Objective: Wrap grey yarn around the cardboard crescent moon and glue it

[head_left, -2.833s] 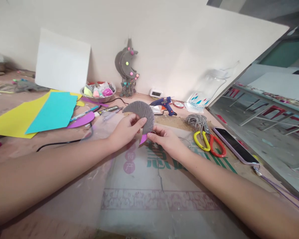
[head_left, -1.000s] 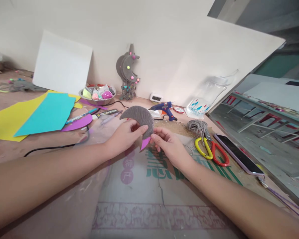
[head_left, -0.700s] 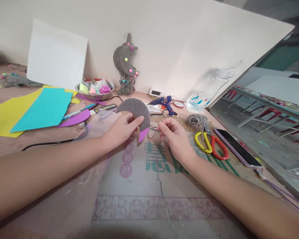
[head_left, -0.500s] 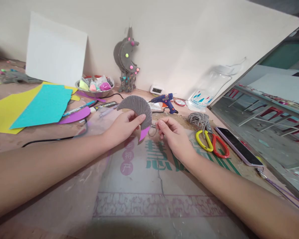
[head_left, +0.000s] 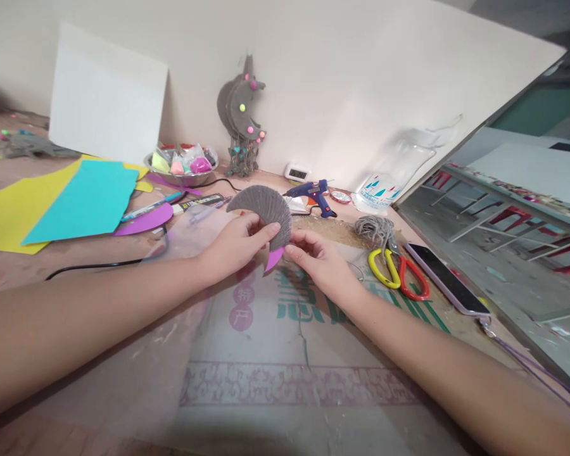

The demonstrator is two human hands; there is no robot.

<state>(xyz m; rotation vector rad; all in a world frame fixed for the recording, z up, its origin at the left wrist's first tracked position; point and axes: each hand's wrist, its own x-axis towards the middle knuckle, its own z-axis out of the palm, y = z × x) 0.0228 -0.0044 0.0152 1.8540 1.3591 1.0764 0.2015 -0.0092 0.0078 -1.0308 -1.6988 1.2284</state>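
Observation:
My left hand pinches a crescent shape that is wrapped in grey yarn, with a bare pink tip at its lower end. It is held upright just above the table. My right hand is closed right beside that pink tip, fingers pinched on the grey yarn strand against the crescent's lower edge. The loose bundle of grey yarn lies to the right on the table.
Yellow and red scissors and a phone lie at right. A blue glue gun, a plastic jar, a bowl of pom-poms, a finished moon ornament and coloured foam sheets sit behind and left.
My right hand had pulled the yarn out to the right with a loop showing; it has now come back against the crescent's pink tip. The left hand kept its hold.

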